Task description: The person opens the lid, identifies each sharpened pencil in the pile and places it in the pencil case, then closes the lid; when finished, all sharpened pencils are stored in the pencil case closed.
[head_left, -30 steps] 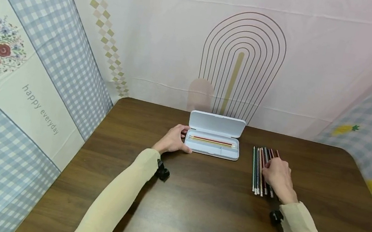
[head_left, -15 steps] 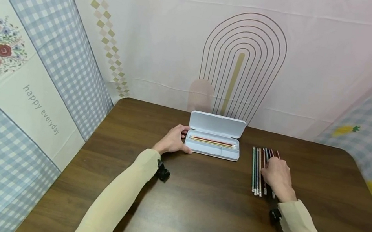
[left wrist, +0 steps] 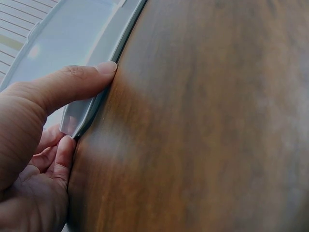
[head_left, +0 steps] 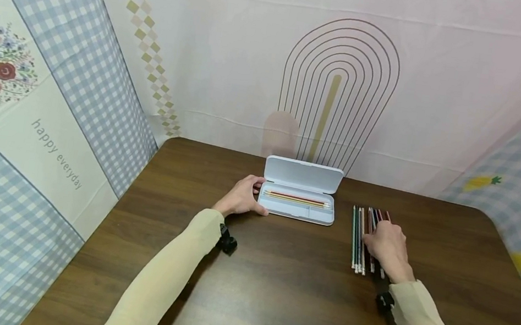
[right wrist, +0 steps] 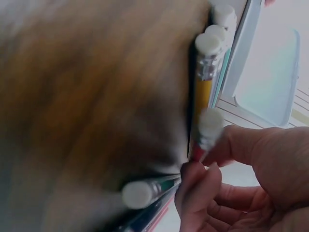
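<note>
My left hand (head_left: 242,196) grips the left end of a pale blue-white pencil case (head_left: 284,208), thumb along its front edge and fingers curled at the left side. The case stands with its lid raised, and several pencils (head_left: 297,199) lie lengthwise in its rear compartment. Over to the right, a row of pencils (head_left: 355,237) lies on the table, white eraser ends toward me. My right hand (head_left: 387,247) covers part of that row. In the right wrist view, thumb and finger pinch a red pencil (right wrist: 199,151) just below its metal band.
All this rests on a brown wooden table (head_left: 273,286). Patterned cloth (head_left: 235,59) hangs right behind its far edge, with checked cloth at both sides. A green pencil (right wrist: 159,186) lies beside the right fingers.
My right hand has shifted slightly left across the pencils, and some of their ends have moved apart. The left hand and the case have stayed in place.
</note>
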{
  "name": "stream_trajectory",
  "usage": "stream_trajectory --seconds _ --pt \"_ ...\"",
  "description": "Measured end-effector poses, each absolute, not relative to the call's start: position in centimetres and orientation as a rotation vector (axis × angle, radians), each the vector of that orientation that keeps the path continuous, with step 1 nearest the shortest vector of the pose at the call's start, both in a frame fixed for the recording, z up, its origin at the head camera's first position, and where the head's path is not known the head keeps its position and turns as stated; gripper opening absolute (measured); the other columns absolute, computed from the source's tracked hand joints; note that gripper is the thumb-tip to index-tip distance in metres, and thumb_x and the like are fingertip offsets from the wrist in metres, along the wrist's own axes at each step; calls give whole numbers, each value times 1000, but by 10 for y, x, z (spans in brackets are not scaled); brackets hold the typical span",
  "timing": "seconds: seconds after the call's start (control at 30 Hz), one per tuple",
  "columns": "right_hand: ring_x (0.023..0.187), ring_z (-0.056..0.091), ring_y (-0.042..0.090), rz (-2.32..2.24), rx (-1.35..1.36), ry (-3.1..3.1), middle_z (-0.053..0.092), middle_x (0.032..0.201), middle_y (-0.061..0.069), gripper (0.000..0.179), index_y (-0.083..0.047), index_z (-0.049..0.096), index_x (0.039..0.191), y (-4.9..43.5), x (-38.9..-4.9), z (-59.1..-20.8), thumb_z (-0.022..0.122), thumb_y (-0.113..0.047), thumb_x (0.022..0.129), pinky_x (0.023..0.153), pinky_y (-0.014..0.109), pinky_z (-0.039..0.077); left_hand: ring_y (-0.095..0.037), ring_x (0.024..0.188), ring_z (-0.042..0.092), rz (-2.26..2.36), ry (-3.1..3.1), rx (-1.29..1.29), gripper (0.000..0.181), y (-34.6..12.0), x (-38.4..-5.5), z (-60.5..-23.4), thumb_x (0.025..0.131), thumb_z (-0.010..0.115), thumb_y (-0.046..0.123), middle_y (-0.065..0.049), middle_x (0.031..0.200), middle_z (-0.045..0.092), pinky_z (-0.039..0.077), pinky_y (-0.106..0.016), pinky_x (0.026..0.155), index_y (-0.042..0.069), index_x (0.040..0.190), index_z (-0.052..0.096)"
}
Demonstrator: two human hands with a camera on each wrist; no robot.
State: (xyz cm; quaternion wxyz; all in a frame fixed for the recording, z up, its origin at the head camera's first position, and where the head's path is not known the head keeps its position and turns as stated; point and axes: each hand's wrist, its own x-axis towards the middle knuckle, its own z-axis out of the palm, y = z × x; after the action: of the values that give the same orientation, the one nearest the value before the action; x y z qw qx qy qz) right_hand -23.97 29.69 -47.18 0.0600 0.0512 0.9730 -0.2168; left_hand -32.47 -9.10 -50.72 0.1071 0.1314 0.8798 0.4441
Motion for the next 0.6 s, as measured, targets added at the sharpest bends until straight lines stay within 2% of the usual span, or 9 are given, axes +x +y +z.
stream_trajectory --seconds 0.27,0.5,0.6 --pt "59 54 21 -714 146 3004 55 67 5 38 -9 58 65 301 -234 -472 60 -14 102 52 31 42 -33 137 60 1303 2597 385 97 -91 -325 -509 76 99 15 -17 151 57 51 -45 121 3 159 50" --pt "72 57 28 -772 103 3045 58 87 16 18 3 64 94 305 -229 -472 59 -11 104 55 32 45 -33 136 61 1299 2607 390 97 -90 -325 -508 76 100 15 -17 149 58 52 -45 120 2 159 51" --pt "73 57 29 -773 65 3077 57 88 18 15 5 62 98 305 -227 -471 58 -8 104 56 33 44 -33 136 61 1297 2608 391 97 -90 -325 -507 76 100 15 -17 149 58 52 -45 120 2 159 51"
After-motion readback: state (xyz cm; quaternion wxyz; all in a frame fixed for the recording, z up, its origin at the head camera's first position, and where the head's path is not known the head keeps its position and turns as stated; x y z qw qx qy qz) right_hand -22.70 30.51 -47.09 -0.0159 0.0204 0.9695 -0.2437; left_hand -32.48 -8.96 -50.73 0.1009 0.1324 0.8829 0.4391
